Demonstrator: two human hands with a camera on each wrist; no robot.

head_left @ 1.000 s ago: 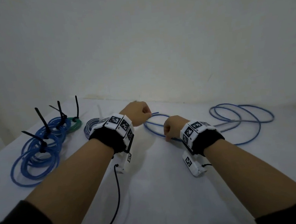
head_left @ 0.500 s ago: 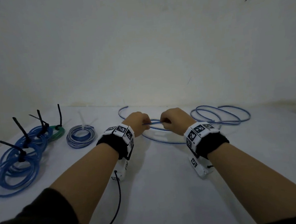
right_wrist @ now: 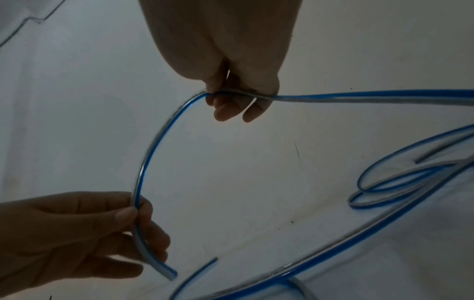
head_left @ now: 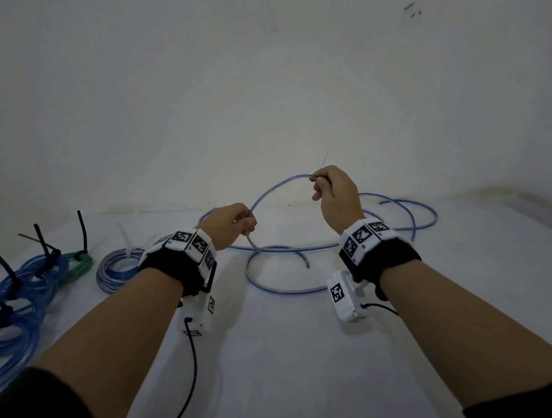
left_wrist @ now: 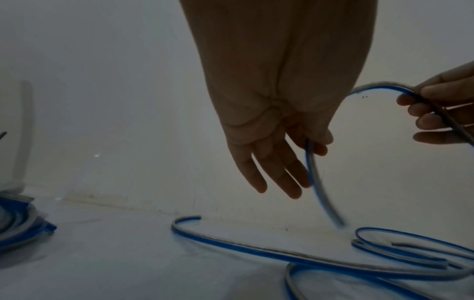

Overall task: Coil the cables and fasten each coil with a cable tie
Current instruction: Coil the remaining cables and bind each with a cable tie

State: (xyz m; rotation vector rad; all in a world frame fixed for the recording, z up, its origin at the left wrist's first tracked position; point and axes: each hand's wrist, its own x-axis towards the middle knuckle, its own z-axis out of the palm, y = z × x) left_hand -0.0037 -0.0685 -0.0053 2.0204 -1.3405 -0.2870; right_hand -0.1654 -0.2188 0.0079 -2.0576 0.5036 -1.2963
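Note:
A loose blue-and-clear cable (head_left: 273,250) sprawls over the white table (head_left: 282,360), with more loops (head_left: 413,217) at the back right. My left hand (head_left: 247,226) pinches it near one end, and the short tail (right_wrist: 168,273) hangs below the fingers. My right hand (head_left: 317,179) is raised higher and pinches the same cable farther along. An arc of cable (head_left: 276,188) spans between the hands. The left wrist view shows the left hand (left_wrist: 311,146) holding the cable (left_wrist: 316,182). The right wrist view shows the right hand (right_wrist: 238,95) gripping the strand (right_wrist: 151,150).
At the left of the table lie tied coils: blue coils with black ties (head_left: 14,301), a green coil (head_left: 77,261) and a small blue-and-clear coil (head_left: 118,271) with a white tie. A pale wall (head_left: 256,92) rises right behind the table.
The hands were close together on the cable. My right hand has risen and moved right, sliding along the cable and opening an arc between the hands.

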